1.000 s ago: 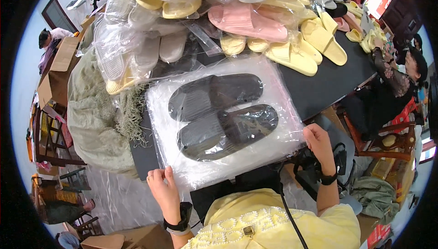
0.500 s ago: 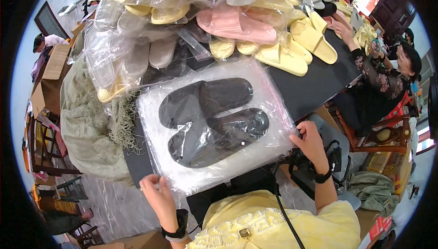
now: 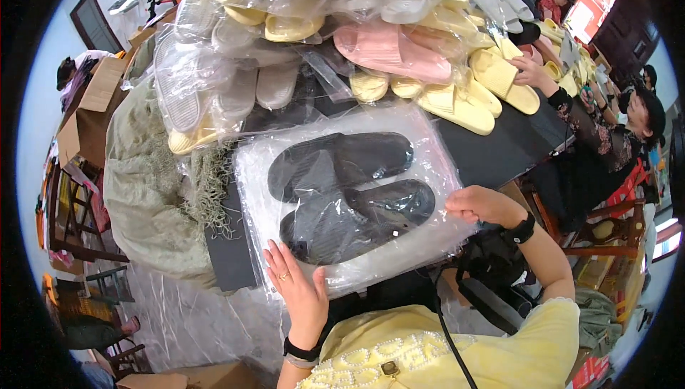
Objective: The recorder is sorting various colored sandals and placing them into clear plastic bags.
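Observation:
A pair of black slippers point(image 3: 349, 193) lies in a clear plastic bag, on a stack of flat clear bags point(image 3: 250, 182) at the table's near edge. My left hand point(image 3: 300, 293) rests with fingers stretched out at the near left corner of the bags, next to the slipper with its strap nearest me. At the right edge, my right hand point(image 3: 485, 206) has its fingers curled together on the plastic; its fingertips are partly hidden. Beyond the bags, a pink slipper point(image 3: 392, 54) and several yellow slippers point(image 3: 457, 107) lie on the dark table point(image 3: 492, 143).
Bagged grey slippers point(image 3: 239, 89) pile up at the far left. A green fringed cloth point(image 3: 153, 196) hangs over the table's left side. At the right, a person in a black lace top point(image 3: 599, 129) reaches toward the yellow slippers. Cardboard boxes point(image 3: 93, 121) stand left.
My left hand has moved right and up onto the bags, fingers flattening. My right hand has curled further over the right edge. The person at the right has reached to a yellow slipper.

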A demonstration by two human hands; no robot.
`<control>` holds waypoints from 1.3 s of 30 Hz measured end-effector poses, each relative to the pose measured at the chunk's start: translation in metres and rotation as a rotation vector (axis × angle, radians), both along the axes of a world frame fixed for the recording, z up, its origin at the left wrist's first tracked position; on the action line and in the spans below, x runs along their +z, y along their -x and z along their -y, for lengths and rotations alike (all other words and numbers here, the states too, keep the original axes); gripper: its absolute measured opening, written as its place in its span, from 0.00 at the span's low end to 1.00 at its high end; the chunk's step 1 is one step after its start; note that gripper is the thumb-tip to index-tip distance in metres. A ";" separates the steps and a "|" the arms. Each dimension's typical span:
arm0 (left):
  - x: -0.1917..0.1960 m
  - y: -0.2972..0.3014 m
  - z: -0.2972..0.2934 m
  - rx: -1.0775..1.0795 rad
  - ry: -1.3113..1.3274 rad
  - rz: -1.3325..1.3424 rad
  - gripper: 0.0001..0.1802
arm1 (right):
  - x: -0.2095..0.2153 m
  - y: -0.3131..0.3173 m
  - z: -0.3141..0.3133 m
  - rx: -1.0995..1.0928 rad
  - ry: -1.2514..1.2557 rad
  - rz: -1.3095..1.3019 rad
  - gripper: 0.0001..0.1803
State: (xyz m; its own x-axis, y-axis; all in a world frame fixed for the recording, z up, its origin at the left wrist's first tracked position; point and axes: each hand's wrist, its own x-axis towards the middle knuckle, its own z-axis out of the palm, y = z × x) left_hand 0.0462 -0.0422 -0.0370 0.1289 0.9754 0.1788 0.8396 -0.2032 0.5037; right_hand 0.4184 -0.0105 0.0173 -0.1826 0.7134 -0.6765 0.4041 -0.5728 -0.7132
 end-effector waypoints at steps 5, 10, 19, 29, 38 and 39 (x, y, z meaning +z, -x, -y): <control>-0.004 0.003 -0.001 -0.021 0.044 0.024 0.40 | 0.000 0.012 -0.005 -0.313 -0.346 -0.778 0.13; -0.008 0.003 0.000 -0.013 0.077 0.005 0.40 | 0.004 0.018 -0.016 -0.250 -0.150 -0.740 0.14; 0.003 0.006 0.009 -0.056 0.133 -0.093 0.40 | 0.007 0.061 -0.075 0.930 -1.147 0.591 0.32; -0.008 0.009 0.013 -0.032 0.082 -0.073 0.42 | -0.017 0.132 -0.110 0.778 -1.095 0.484 0.16; -0.007 -0.002 0.008 0.027 0.009 -0.238 0.37 | 0.012 0.044 -0.083 0.780 -1.114 0.666 0.11; -0.007 -0.002 0.007 0.015 0.013 -0.235 0.37 | 0.018 0.028 -0.075 0.758 -1.090 0.717 0.11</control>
State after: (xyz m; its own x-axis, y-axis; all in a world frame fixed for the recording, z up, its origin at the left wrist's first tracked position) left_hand 0.0484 -0.0495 -0.0440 0.1506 0.9796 0.1333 0.9371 -0.1844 0.2965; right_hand 0.3904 0.0650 0.0353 -0.5976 0.8018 0.0040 0.7899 0.5896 -0.1686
